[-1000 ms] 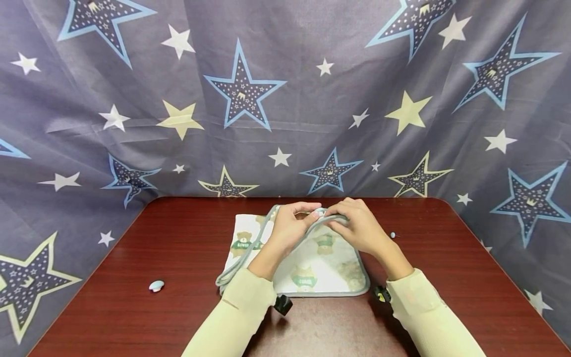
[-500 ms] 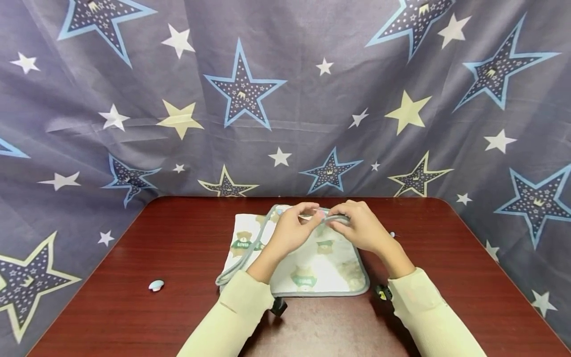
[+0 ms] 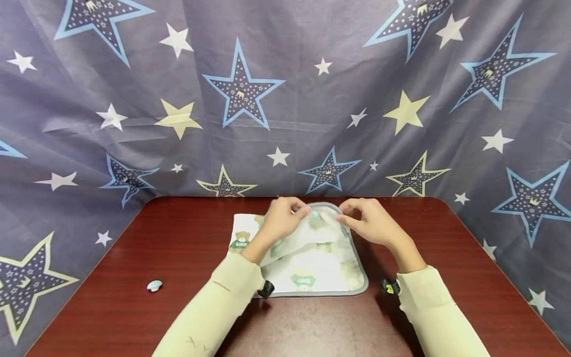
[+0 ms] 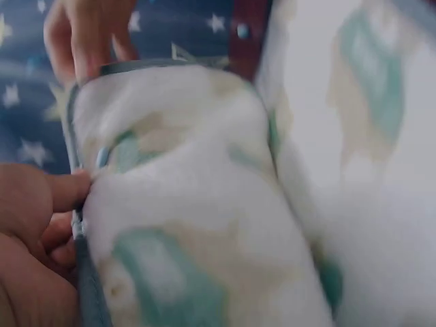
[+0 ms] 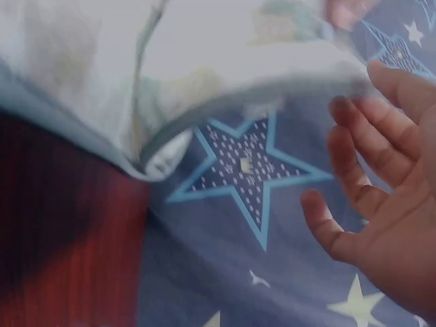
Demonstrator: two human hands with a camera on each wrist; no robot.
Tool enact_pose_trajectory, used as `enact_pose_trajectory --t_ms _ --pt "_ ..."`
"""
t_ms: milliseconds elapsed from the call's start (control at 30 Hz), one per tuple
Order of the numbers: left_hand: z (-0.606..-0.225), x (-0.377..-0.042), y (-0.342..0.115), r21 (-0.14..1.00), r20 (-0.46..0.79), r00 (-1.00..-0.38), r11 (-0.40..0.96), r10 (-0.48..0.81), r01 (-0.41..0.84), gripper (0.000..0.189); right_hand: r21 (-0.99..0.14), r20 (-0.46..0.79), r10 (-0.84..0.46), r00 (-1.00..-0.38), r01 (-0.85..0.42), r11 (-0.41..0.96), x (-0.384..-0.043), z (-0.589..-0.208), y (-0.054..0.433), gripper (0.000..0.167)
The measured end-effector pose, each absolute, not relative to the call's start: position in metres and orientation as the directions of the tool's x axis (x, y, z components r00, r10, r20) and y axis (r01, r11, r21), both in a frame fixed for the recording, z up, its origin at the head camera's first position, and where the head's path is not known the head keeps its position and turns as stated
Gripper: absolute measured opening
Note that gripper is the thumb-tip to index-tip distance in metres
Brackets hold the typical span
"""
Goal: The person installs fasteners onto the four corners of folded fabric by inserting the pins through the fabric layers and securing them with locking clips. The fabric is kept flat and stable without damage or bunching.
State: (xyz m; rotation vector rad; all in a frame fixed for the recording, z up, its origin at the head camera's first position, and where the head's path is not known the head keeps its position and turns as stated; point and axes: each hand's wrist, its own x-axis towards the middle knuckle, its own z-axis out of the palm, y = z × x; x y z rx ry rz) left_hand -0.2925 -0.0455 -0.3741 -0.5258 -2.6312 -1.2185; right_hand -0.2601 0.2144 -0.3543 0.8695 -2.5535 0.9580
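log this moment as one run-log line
cloth: bear-print, upper layer raised; left hand: pinching its edge; right hand: pinching its edge; pale-blue knob: on table, left of cloth

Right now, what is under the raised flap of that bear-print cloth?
Under the flap, more bear-print cloth shows, lying on the table. The flap covers the far part of that lower layer, so I cannot see what, if anything, is there.

Facing you: grey-blue fabric backdrop [image 3: 294, 89], hung along far side and wrapping round left and right, lightly wrinkled. Stars [image 3: 241, 94] printed all over it: white, pale yellow, dark ones edged in blue or yellow. Before you, reddish-brown tabletop [image 3: 192, 243], wood-grained, far corners rounded, pale sheen of light [image 3: 312, 322] on near middle.
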Motion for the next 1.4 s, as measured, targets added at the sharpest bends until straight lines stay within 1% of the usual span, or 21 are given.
enact_pose_trajectory --t_ms 100,167,267,333,400,533,633,700,767,833,900,1033,1167,1300,1400 --pt "-0.379 -0.312 -0.066 0.788 0.187 -0.981 0.587 0.060 0.186 0.016 -0.530 0.432 -0.409 -0.803 -0.594 0.605 -0.260 -0.351 0.223 0.008" --pt "-0.384 -0.322 -0.080 0.823 0.057 -0.998 0.568 -0.030 0.030 0.017 -0.537 0.430 -0.391 -0.813 -0.579 0.613 -0.260 -0.349 0.228 0.008" --pt "-0.392 -0.330 -0.097 0.824 -0.131 -0.990 0.549 -0.054 -0.139 0.020 -0.536 0.431 -0.375 -0.821 -0.567 0.625 -0.259 -0.347 0.234 0.007" --pt "-0.395 -0.332 -0.103 0.813 -0.209 -0.977 0.548 -0.037 -0.194 0.023 -0.538 0.425 -0.373 -0.825 -0.561 0.629 -0.259 -0.346 0.237 0.007" --pt "-0.396 -0.332 -0.105 0.815 -0.237 -0.971 0.540 -0.017 -0.208 0.024 -0.538 0.415 -0.381 -0.826 -0.560 0.630 -0.258 -0.346 0.239 0.007" --pt "-0.394 -0.330 -0.105 0.822 -0.194 -0.981 0.545 -0.001 -0.163 0.023 -0.530 0.398 -0.395 -0.828 -0.559 0.638 -0.259 -0.346 0.240 0.007" --pt "-0.390 -0.323 -0.103 0.768 -0.121 -0.993 0.634 0.010 -0.087 0.027 -0.524 0.378 -0.402 -0.834 -0.551 0.650 -0.259 -0.348 0.243 0.006" --pt "-0.386 -0.316 -0.100 0.671 -0.029 -0.999 0.741 0.014 -0.009 0.027 -0.524 0.355 -0.410 -0.841 -0.541 0.657 -0.259 -0.350 0.245 0.006" --pt "-0.382 -0.307 -0.095 0.534 0.081 -0.996 0.843 0.024 0.064 0.025 -0.522 0.330 -0.422 -0.844 -0.536 0.664 -0.259 -0.351 0.247 0.006" --pt "-0.378 -0.298 -0.088 0.422 0.176 -0.984 0.900 0.039 0.111 0.021 -0.521 0.307 -0.433 -0.847 -0.531 0.669 -0.261 -0.352 0.249 0.006" --pt "-0.376 -0.289 -0.081 0.357 0.230 -0.971 0.923 0.064 0.145 0.018 -0.514 0.295 -0.442 -0.847 -0.530 0.674 -0.264 -0.354 0.250 0.005" --pt "-0.376 -0.272 -0.066 0.325 0.222 -0.958 0.913 0.179 0.246 0.016 -0.483 0.284 -0.462 -0.840 -0.542 0.688 -0.270 -0.358 0.256 0.004" --pt "-0.383 -0.259 -0.057 0.268 0.183 -0.922 0.885 0.342 0.381 0.014 -0.442 0.262 -0.484 -0.835 -0.550 0.709 -0.275 -0.363 0.263 0.004" --pt "-0.392 -0.245 -0.054 0.223 0.118 -0.857 0.827 0.502 0.516 0.012 -0.385 0.224 -0.501 -0.836 -0.548 0.743 -0.277 -0.367 0.272 0.005" --pt "-0.398 -0.233 -0.051 0.212 0.039 -0.806 0.783 0.591 0.584 0.011 -0.333 0.171 -0.506 -0.845 -0.533 0.778 -0.278 -0.368 0.279 0.005"
